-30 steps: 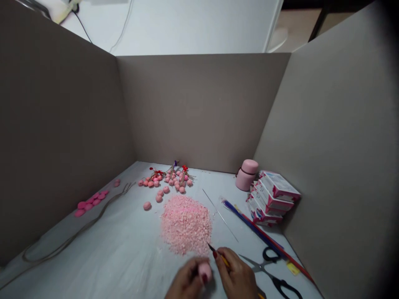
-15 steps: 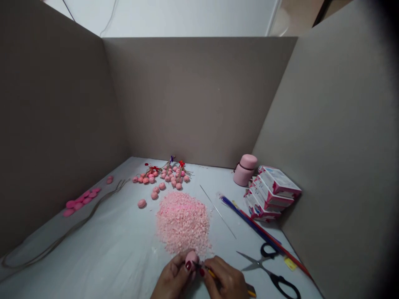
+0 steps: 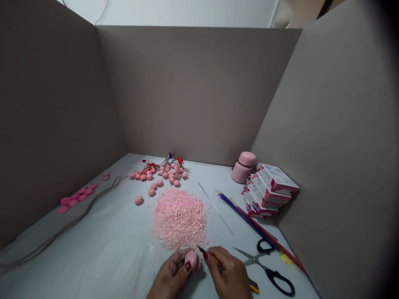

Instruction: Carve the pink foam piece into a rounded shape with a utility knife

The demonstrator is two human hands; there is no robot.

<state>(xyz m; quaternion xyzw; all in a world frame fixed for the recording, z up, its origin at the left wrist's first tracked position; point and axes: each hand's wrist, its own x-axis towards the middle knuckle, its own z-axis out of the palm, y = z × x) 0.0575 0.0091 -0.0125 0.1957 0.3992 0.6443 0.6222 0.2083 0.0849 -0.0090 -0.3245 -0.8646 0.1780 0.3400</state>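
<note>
Grey card walls [image 3: 193,91] boxing in a white table [image 3: 93,245], with a pink clay ball [image 3: 191,259] resting in the left hand [image 3: 171,276] at the near edge of the view, fingers [image 3: 179,265] curling closed around it. Right hand [image 3: 229,274] working just beside it, thumb and fingers pinching together on a yellow-handled pointed tool [image 3: 215,260], dark tip angling in close to the ball. Main risk lying right there: too much pressure or a slip possibly sending that tip gouging into the soft-looking ball or pricking the left hand. Just ahead, a heap of pale pink crumbs [image 3: 180,220] lying close to both hands, liable to scatter under a stray wrist. Farther out, small pink balls [image 3: 165,176] clustering near the back wall, flat pink discs [image 3: 75,199] lining the left side, and a thin needle [image 3: 215,207], blue and red rods [image 3: 249,220], black-handled scissors [image 3: 268,265], a pink jar [image 3: 243,167] and stacked boxes [image 3: 269,191] occupying the right.
</note>
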